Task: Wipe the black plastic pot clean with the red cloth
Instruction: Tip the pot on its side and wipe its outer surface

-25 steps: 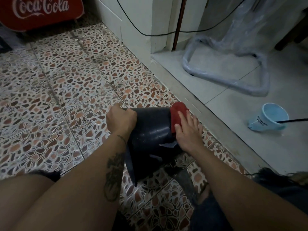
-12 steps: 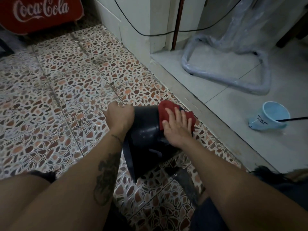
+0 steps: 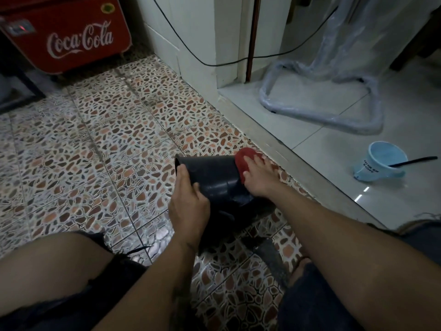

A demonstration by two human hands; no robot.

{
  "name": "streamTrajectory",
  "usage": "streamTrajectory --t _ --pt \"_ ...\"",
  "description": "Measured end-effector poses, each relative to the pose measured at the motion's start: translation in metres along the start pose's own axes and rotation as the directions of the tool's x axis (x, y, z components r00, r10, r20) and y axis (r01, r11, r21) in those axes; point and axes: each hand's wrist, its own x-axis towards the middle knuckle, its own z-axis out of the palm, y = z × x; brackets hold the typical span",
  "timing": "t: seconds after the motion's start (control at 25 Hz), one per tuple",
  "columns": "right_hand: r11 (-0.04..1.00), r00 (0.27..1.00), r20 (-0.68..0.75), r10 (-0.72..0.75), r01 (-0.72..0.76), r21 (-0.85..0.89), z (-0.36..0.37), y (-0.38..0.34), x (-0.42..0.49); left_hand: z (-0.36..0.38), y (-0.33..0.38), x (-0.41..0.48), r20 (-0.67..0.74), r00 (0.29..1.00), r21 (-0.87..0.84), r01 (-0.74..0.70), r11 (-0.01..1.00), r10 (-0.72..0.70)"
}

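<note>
Pressing red cloth (image 3: 240,161) to black pot (image 3: 214,177) w/ R fingers (image 3: 257,163), L hand (image 3: 188,200) gripping.

My one view comes from the head camera, worn high and tipped forward and down over the person's own lap. I look steeply onto the pebble-patterned floor tiles (image 3: 95,163), with both thighs along the bottom edge and both forearms reaching away from the lens. The left hand (image 3: 188,201) and right hand (image 3: 257,180) on the black plastic pot (image 3: 214,177) sit near mid-frame, close in. The wide angle reaches the red Coca-Cola cooler (image 3: 71,37) top left and the light blue cup (image 3: 381,163) at right.
</note>
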Motion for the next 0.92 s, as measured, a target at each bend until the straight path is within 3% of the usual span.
streamTrajectory --t 0.16,0.24,0.4,0.56,0.68,0.8,0.92 --pt "0.952 0.952 -0.003 -0.306 0.306 -0.012 0.001 -0.027 -0.028 0.007 0.012 0.041 0.039 0.994 -0.035 0.100 0.994 -0.098" --pt "0.927 0.928 -0.026 -0.373 0.371 -0.058 0.011 -0.035 -0.047 0.006 0.014 0.059 0.030 0.989 -0.070 0.145 0.987 -0.143" --pt "0.947 0.948 -0.114 -0.297 0.277 -0.165 0.025 -0.022 -0.052 0.002 0.020 0.060 -0.006 0.993 -0.133 0.117 0.984 -0.119" --pt "0.988 0.983 -0.168 -0.077 0.052 -0.148 0.031 0.006 -0.029 0.010 0.009 0.031 0.060 0.994 0.016 -0.088 0.996 0.087" --pt "0.992 0.979 -0.201 0.024 -0.048 -0.115 0.027 0.020 -0.013 0.013 0.000 0.039 0.077 0.994 0.093 -0.081 0.992 0.074" --pt "0.999 0.977 -0.214 0.021 -0.027 -0.028 0.030 0.011 -0.003 0.016 0.002 0.046 0.042 0.997 0.105 -0.069 0.992 0.065" --pt "0.979 0.961 -0.188 -0.203 0.198 -0.044 0.043 -0.023 -0.009 0.018 0.000 0.053 0.019 0.999 0.043 -0.040 0.998 0.039"
